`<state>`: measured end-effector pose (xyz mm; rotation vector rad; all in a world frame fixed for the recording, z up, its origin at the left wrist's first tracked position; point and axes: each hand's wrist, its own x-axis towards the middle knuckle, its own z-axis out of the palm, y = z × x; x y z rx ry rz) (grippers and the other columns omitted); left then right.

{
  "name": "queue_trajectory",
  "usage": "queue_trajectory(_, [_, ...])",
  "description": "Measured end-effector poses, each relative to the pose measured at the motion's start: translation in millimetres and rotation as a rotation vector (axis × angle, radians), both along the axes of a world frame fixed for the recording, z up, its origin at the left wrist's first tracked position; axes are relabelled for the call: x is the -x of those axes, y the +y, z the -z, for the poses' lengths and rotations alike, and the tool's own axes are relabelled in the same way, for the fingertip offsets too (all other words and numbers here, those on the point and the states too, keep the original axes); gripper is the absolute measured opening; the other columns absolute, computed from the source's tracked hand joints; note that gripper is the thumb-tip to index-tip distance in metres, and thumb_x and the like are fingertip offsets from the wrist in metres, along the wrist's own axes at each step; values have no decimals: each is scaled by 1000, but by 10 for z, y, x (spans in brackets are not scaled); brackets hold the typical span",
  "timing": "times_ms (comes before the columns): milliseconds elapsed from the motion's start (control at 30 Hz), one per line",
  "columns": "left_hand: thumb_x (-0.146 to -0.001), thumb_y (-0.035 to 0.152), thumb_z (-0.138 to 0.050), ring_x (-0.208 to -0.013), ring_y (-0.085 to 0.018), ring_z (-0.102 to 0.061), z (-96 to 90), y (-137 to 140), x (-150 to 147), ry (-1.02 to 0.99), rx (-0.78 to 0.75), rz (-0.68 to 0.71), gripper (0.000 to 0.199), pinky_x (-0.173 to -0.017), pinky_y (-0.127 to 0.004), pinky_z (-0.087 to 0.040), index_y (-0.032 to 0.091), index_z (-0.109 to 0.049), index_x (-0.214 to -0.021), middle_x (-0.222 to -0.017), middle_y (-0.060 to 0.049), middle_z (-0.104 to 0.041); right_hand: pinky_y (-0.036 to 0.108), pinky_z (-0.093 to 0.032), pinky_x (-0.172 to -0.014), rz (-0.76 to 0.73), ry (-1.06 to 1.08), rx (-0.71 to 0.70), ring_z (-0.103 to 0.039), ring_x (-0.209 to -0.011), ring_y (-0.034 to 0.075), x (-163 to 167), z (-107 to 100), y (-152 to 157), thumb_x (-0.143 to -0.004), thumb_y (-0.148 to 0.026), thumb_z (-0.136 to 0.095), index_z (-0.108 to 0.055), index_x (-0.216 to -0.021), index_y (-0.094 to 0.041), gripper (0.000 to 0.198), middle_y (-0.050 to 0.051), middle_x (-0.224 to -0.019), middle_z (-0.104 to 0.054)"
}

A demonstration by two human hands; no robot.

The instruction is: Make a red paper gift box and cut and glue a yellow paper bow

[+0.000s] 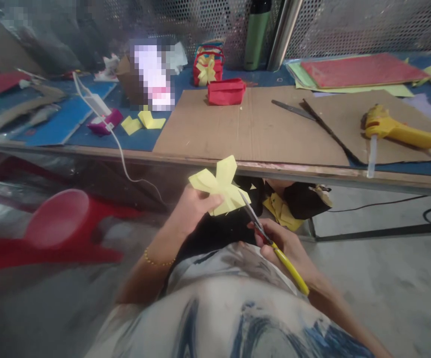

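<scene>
A person's left hand [191, 211] pinches a yellow paper [226, 186], star-like with several petals, between thumb and fingertips at its left side; the thumb lies flat on top, and the petals spread beyond the fingers to the far side and to the right. The paper is held above the lap, just short of the near edge of a blue table [139, 142]. The right hand [286, 243] has its fingers curled around yellow-handled scissors [290, 268], their blades pointing far and left, the tips at the paper's right petal; whether the blades are parted is hard to tell. On the table's far side, left of a green bottle [256, 42], stands a small red basket [217, 67] with a looped handle and a yellow bow [205, 73] on its front; what is inside cannot be made out. Just nearer, a red box [226, 93] sits on the far edge of flat cardboard [215, 132], its contents hidden. Two yellow pieces [152, 121] lie left of the cardboard, and a yellow glue gun [402, 132] rests at the right.
</scene>
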<state>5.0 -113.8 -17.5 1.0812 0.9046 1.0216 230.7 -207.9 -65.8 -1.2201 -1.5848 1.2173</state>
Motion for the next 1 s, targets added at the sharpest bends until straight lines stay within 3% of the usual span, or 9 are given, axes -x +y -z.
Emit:
queue_trajectory(567, [-69,18,-82,-95,-25,-75,17,-15,-5,27,-4,-2,33,-88,-33,-60,13,-78,-101,-101,-8,-81,26,-39,-56,73,1,46,-48,-63,14,-16,25,10,-84,-63,-70,-70,-113,-17,54,-2,-70,-55])
queue_trajectory(1000, [-68,19,-82,-94,-25,-75,40,-6,21,44,-11,-1,33,-86,-32,-59,14,-79,-101,-98,-8,-81,26,-40,-55,86,-30,54,-48,-62,15,-40,48,22,-78,-74,-70,-75,-106,-18,64,0,-69,-55])
